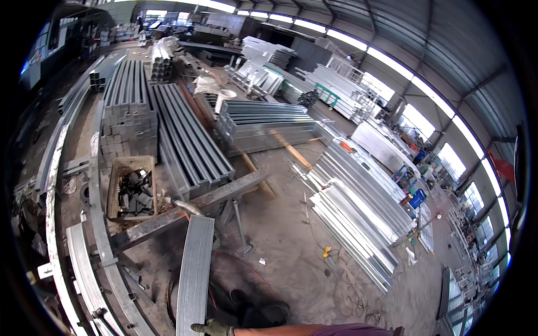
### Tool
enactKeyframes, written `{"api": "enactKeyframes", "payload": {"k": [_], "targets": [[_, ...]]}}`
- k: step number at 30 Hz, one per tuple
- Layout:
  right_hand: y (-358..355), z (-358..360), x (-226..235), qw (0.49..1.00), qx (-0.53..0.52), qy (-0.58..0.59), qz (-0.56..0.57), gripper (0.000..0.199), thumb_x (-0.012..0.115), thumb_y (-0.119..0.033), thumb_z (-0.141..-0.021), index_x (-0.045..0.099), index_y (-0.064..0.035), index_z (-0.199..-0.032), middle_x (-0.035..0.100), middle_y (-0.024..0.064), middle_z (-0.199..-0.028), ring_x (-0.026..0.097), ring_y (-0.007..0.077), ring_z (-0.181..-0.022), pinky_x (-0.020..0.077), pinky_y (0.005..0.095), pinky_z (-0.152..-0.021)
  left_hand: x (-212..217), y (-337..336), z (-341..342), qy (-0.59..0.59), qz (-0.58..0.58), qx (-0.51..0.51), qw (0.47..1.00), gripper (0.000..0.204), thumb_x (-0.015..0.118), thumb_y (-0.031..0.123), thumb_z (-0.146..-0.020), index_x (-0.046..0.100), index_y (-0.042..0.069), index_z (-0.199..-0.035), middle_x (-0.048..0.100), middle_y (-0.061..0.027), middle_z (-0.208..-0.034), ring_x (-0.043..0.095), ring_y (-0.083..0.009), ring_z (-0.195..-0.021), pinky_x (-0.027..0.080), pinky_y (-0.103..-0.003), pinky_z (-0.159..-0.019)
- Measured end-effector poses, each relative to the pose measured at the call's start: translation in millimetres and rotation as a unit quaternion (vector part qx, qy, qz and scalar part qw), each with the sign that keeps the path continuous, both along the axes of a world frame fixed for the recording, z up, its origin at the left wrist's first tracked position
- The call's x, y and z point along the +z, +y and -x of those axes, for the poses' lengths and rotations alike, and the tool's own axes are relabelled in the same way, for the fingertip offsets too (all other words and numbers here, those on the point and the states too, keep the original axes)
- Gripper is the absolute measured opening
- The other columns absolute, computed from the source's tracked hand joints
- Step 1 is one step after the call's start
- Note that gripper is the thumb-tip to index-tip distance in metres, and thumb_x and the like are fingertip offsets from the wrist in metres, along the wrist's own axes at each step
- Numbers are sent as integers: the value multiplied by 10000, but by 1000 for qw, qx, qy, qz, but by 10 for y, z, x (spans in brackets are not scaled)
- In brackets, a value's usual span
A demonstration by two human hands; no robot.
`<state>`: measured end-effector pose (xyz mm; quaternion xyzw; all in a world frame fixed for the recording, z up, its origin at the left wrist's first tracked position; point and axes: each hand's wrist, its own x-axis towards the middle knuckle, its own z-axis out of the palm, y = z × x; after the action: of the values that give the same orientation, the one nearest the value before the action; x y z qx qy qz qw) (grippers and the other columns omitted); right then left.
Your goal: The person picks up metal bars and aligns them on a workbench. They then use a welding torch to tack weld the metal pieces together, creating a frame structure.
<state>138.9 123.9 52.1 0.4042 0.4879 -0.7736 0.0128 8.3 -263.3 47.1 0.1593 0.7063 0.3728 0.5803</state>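
My right hand, in a dark green work glove, grips the right edge of a long grey metal profile at the bottom of the picture. One gloved digit lies over the profile's top face; the other fingers are mostly hidden. The profile points away from me, and its far end meets the near side of a heavy steel support beam. Whether it rests on that beam, I cannot tell. My forearm enters low from the right, with a purple sleeve behind it. My left hand is out of sight.
Beyond the beam lie stacked metal tubes and a bin of dark metal pieces. Long rails run along the left. Shiny sheet-metal profiles lie on the floor at right, near cables. A dark boot shows below.
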Motion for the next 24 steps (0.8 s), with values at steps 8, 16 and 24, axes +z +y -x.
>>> {"api": "enactKeyframes", "payload": {"k": [8,16,24], "targets": [[603,-437,145,993,-111,-15,-31,642,737,-528,-1009,670,-18,-1395,748,84,-1254,702,188,-1114,534,333,-1022,90,1341,213,85,-10,-131,988,523,745,400,-1028,697,-24,-1331,750,-141,-1265,691,-230,-1125,555,-372,-938],[1160,-930,225,983,-174,4,-58,664,760,-534,-993,672,-8,-1388,749,89,-1255,700,190,-1130,522,329,-1047,468,3001,-70,165,-64,-231,957,492,725,397,-1030,701,-8,-1308,745,-148,-1242,689,-251,-1110,557,-390,-921],[2875,-1711,280,985,-114,-103,-82,700,737,-647,-971,764,7,-1218,761,40,-1049,676,167,-1012,523,356,-943,889,4669,-794,239,-69,-269,931,462,705,395,-1032,705,8,-1285,739,-154,-1220,688,-272,-1094,558,-409,-903]]}}
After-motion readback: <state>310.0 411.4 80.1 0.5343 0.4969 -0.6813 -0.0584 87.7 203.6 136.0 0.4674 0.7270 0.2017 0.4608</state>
